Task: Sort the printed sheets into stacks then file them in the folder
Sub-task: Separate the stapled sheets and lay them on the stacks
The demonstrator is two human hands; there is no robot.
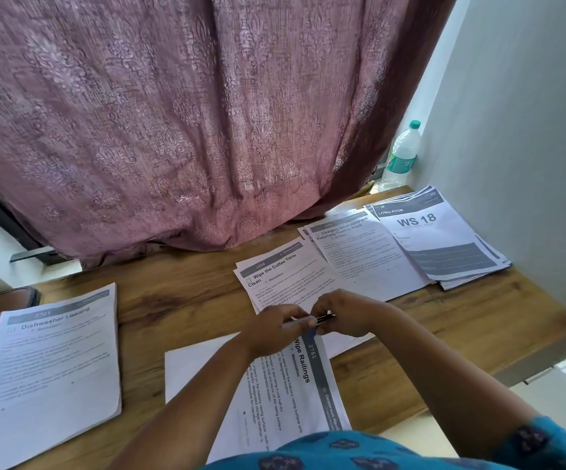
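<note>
Sorting looks mostly done: four stacks of sheets lie on the desk, a fifth sheet nearest. Both hands, left and right, pinch a small dark clip over it. No folder visible; filing remains

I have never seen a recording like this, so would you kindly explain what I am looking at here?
There is no machine: a person wears a camera on the head, looking down at their own two hands. The left hand and right hand meet over a wooden table and together hold a small dark object, perhaps a clip; it is too blurred to name. Under them lies a sheet headed Wipe Railings. Other printed stacks lie around: Dishwasher Loading, Wipe the Coffee Table, Charging Small Items and WS 18. A water bottle stands by the curtain.
</note>
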